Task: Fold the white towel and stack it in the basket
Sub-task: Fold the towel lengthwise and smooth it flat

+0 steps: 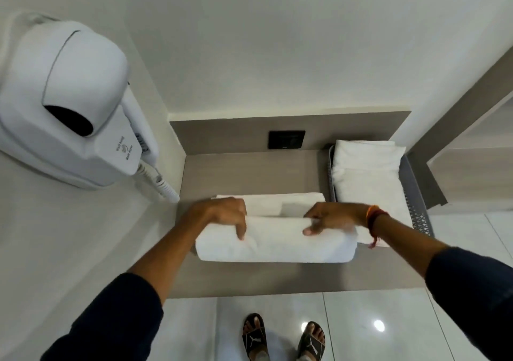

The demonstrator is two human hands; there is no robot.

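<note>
Plain white walls point(277, 41) are seen behind and to the left. A white plastic wall-mounted hair dryer point(72, 105) with a coiled cord is fixed on the left wall. A grey-brown wood-grain laminate counter point(249, 171) is set into the corner, backed by a low matching upstand carrying a black square socket plate point(286, 139). Glossy white floor tiles point(361, 319) reflect a ceiling light.

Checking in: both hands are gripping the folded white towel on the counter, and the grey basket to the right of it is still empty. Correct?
Not quite. The left hand and right hand do grip the white towel on the counter, but the grey basket to its right is not empty: the head view shows folded white towels already lying in it.
</note>
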